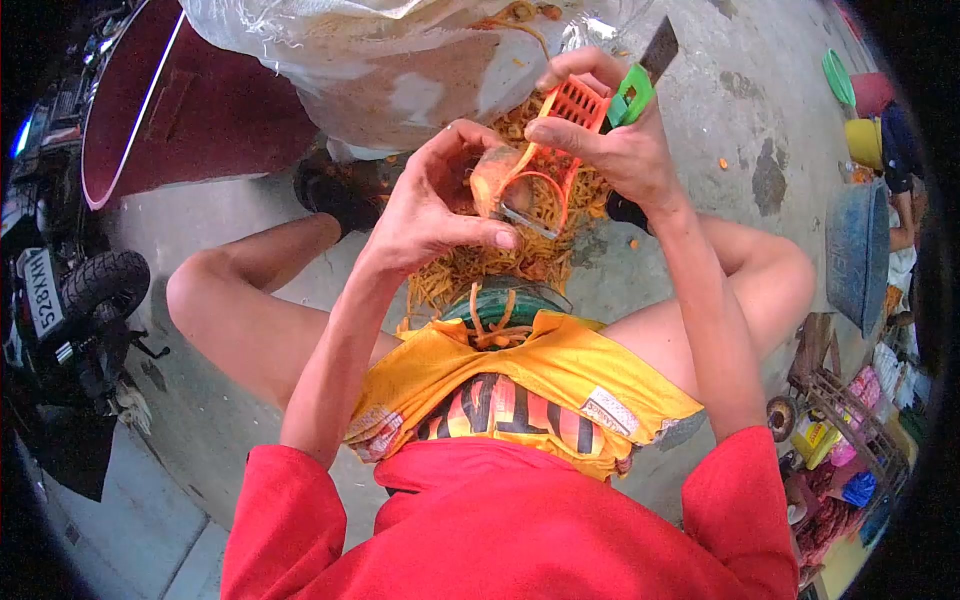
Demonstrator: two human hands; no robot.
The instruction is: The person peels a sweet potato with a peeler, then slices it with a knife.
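Observation:
My left hand (425, 205) is curled around a stubby carrot (490, 180), its brownish-orange skin toward the middle of the view. Gripped in my right hand (635, 165) is an orange plastic peeler (580, 105), its blade end right at the carrot. A knife with a green handle (632, 95) is tucked into the same hand, its dark blade (659, 48) pointing up and away. Beneath both hands lies a heap of orange peelings (480, 262) on the floor between my feet.
A large white sack (350, 75) stands ahead, with a dark red tub (200, 110) to its left. A motorcycle (100, 290) is at the left edge. On the right are a blue-grey basin (855, 255), a person's arm (902, 215) and a cluttered rack (850, 420).

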